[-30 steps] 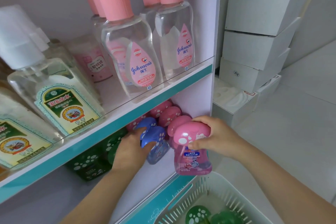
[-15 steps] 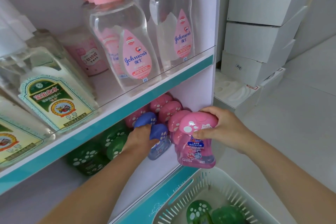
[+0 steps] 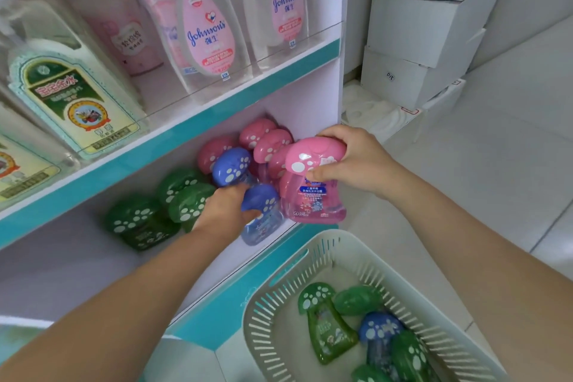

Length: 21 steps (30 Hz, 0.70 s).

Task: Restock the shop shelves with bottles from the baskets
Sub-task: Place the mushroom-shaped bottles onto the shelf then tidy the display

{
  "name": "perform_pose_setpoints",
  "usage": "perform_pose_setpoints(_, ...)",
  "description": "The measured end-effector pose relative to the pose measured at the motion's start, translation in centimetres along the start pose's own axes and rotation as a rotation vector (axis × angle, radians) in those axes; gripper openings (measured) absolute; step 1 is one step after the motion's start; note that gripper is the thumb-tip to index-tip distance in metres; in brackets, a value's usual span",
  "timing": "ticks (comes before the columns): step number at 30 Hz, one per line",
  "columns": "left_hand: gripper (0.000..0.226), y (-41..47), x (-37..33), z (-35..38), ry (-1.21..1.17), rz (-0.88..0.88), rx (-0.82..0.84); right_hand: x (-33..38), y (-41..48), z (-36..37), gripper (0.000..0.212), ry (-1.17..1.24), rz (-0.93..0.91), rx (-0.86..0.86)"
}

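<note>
Green bottles (image 3: 186, 205) crowd the shelf (image 3: 77, 273) left of L hand (image 3: 221, 211); basket (image 3: 310, 259) sits below R hand (image 3: 353, 161). L hand grips a blue bottle (image 3: 266, 200), R hand clasps a pink bottle (image 3: 313, 201) by its cap.

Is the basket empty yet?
Not empty: the basket holds several green bottles and a blue bottle, lying down.

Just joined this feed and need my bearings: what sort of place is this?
Probably a shop's toiletries section: teal-edged shelves hold rows of identical baby-oil bottles and mushroom-capped bottles grouped by colour, a slotted basket of more stock sits below, and white cartons are stacked alongside.
</note>
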<state>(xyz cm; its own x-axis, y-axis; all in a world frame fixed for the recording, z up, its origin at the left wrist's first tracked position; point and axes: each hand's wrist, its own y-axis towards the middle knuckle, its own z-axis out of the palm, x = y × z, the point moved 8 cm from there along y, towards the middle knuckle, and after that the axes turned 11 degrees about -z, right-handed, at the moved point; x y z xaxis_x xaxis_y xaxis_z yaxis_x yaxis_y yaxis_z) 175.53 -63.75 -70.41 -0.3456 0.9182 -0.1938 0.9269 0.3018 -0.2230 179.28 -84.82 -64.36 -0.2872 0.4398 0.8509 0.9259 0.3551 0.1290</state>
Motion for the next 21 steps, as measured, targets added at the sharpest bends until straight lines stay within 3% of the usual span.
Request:
perform_pose_setpoints(7,0.037,0.6,0.4,0.1,-0.022,0.013,-0.015,-0.4,0.3,0.1,0.058,0.019,-0.006,-0.026)
perform_pose_setpoints(21,0.05,3.2,1.3,-0.4,-0.04,-0.03,-0.052,-0.6,1.2,0.3,0.056,0.051,-0.035,-0.07)
